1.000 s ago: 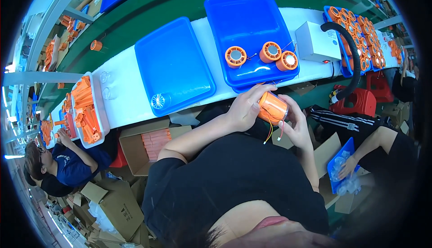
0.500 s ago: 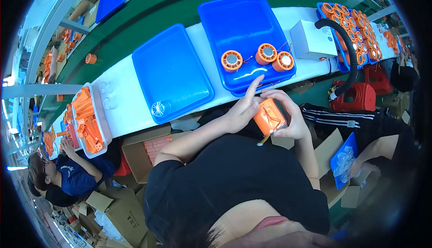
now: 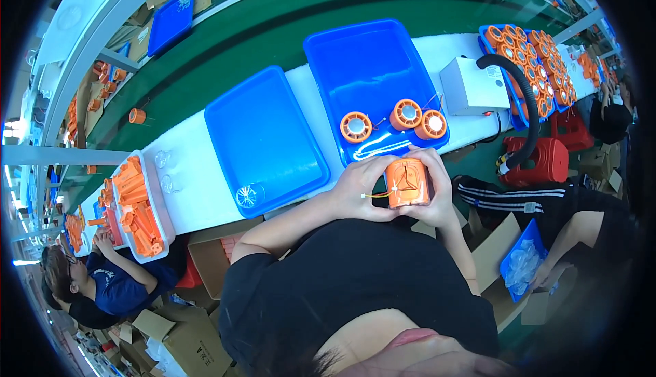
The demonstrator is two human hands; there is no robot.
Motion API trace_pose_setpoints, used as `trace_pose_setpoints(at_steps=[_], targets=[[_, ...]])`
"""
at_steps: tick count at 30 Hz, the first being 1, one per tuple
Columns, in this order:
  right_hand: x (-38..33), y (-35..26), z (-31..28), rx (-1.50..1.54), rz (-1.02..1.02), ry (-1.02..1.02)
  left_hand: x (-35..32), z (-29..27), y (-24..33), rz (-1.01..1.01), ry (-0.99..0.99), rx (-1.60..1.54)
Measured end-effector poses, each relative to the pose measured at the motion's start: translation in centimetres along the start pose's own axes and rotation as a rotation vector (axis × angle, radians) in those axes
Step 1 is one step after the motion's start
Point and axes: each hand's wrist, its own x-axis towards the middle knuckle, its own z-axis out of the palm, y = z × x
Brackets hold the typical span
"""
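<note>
Head view.

Item held: orange plastic cylinder (image 3: 406, 182), short and drum-shaped, smooth moulded shell with a ribbed or vaned face turned up toward the camera; a thin pale wire sticks out at its 9 o'clock side. It sits just off the near edge of the white worktop (image 3: 198, 192), over the person's lap, at 6 o'clock from the nearer blue tray.

Left hand (image 3: 362, 189): fingers curled and closed against the cylinder's left side, thumb near the wire.

Right hand (image 3: 437, 192): wrapped round the cylinder's right side and back, fingers closed on it from 12 to 3 o'clock. Both hands clamp the one piece between them.

Blue tray, right (image 3: 369, 69): glossy rigid plastic, rectangular, rounded corners, raised rim. Holds three orange round parts (image 3: 406, 114) with pale centres in a row along its near edge.

Blue tray, left (image 3: 263, 138): same make, at 9 o'clock from the hands; one small clear disc (image 3: 247, 196) in its near corner.

White box (image 3: 471, 86): matt, square-edged, at 2 o'clock, with a black corrugated hose (image 3: 526, 103) arching over it.

Green conveyor belt (image 3: 273, 21): flat, matt, at 12 o'clock beyond the trays.

White bin of orange pieces (image 3: 140, 209): at 9 o'clock, beside a seated co-worker.
</note>
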Motion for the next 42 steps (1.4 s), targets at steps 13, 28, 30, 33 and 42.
trace_pose_setpoints(at_steps=[13, 28, 30, 33, 42], targets=[[10.2, 1.0, 2.5, -0.14, -0.215, -0.023, 3.6, -6.5, -4.2, -0.349, 0.072, -1.097], [9.1, 6.9, -1.0, -0.093, 0.316, 0.353, 4.7, -23.3, -31.8, -0.855, 0.508, 1.041], [8.0, 6.5, -0.8, -0.007, 0.334, 0.418, 3.9, -22.6, -30.4, -0.777, 0.616, 1.041], [6.3, 5.3, -0.8, 0.047, 0.328, 0.489, 3.8, -20.1, -24.3, -0.345, 0.752, 0.915], [2.5, 0.8, -0.8, -0.193, 0.107, 0.451, -1.4, -2.4, -5.3, -0.354, 0.033, -0.641]])
